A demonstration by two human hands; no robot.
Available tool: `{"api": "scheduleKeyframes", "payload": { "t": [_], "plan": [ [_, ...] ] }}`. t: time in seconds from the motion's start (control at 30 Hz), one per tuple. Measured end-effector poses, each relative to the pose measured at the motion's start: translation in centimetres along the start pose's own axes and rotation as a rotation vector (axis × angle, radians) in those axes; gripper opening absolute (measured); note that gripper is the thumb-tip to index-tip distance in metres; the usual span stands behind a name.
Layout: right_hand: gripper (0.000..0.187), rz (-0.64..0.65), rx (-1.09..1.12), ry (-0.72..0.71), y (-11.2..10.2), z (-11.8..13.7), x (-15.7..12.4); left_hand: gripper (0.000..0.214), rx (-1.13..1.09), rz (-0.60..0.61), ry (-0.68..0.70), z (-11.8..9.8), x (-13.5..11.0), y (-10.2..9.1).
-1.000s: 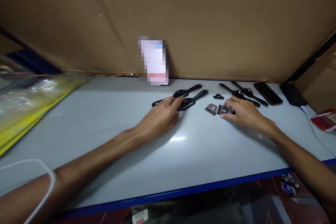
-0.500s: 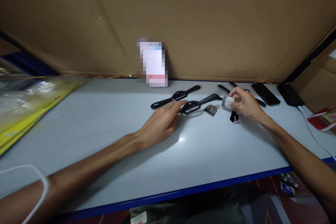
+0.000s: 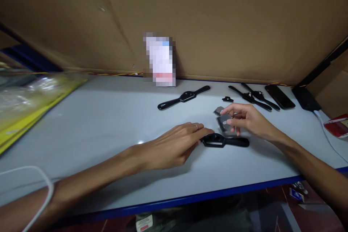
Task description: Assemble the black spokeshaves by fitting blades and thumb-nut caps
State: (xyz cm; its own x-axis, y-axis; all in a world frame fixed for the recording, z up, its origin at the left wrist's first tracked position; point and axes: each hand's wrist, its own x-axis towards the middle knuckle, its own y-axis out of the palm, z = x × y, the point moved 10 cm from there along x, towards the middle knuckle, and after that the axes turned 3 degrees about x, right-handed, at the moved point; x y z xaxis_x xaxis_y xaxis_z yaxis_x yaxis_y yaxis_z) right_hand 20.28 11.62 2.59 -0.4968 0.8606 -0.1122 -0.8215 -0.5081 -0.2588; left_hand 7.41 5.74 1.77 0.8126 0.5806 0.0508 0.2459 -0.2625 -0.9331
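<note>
A black spokeshave body (image 3: pixel 236 142) lies near the middle of the table, its blade slot showing. My left hand (image 3: pixel 176 145) is closed around its left handle, which the fingers hide. Between the thumb and fingers of my right hand (image 3: pixel 248 119) is a flat grey metal blade (image 3: pixel 223 121), held tilted just above the spokeshave. Behind that blade, a second metal blade (image 3: pixel 218 110) rests on the table. Farther back is a small black cap piece (image 3: pixel 227 99). Another black spokeshave (image 3: pixel 187 96) lies at the back, left of the cap.
Two more spokeshaves (image 3: pixel 248 97) lie side by side at the back right, beside a black phone (image 3: pixel 280 96). A black device (image 3: pixel 306 98) has a white cable. Yellow-edged plastic packaging (image 3: pixel 40 105) covers the left end. A blurred-out upright panel (image 3: pixel 163 61) leans against the cardboard wall.
My left hand has drawn the spokeshave nearer and to the right. My right hand has brought the blade left and toward me, above the spokeshave. The small cap piece is now uncovered.
</note>
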Motion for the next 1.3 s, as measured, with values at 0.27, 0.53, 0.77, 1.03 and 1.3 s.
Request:
{"api": "scheduleKeyframes", "payload": {
  "t": [0.27,0.53,0.77,1.03,1.3],
  "plan": [
    [0.018,0.033,0.021,-0.017,1.0,0.4,-0.3,0.018,-0.176,0.005,-0.137,1.8,0.0,0.2],
    [0.013,0.004,-0.097,-0.061,1.2,0.4,0.0,0.017,-0.071,-0.012,-0.031,1.2,0.2,0.3],
    [0.016,-0.053,-0.194,-0.114,1.8,-0.4,0.3,0.022,0.066,-0.019,0.037,0.6,0.3,0.6],
    [0.017,-0.033,-0.206,-0.102,2.0,-0.6,0.3,0.021,0.109,-0.037,0.06,0.3,0.3,0.4],
    [0.02,-0.012,-0.221,-0.107,2.5,-0.8,0.3,0.024,0.095,-0.046,0.063,0.1,0.3,0.3]
  ]
}}
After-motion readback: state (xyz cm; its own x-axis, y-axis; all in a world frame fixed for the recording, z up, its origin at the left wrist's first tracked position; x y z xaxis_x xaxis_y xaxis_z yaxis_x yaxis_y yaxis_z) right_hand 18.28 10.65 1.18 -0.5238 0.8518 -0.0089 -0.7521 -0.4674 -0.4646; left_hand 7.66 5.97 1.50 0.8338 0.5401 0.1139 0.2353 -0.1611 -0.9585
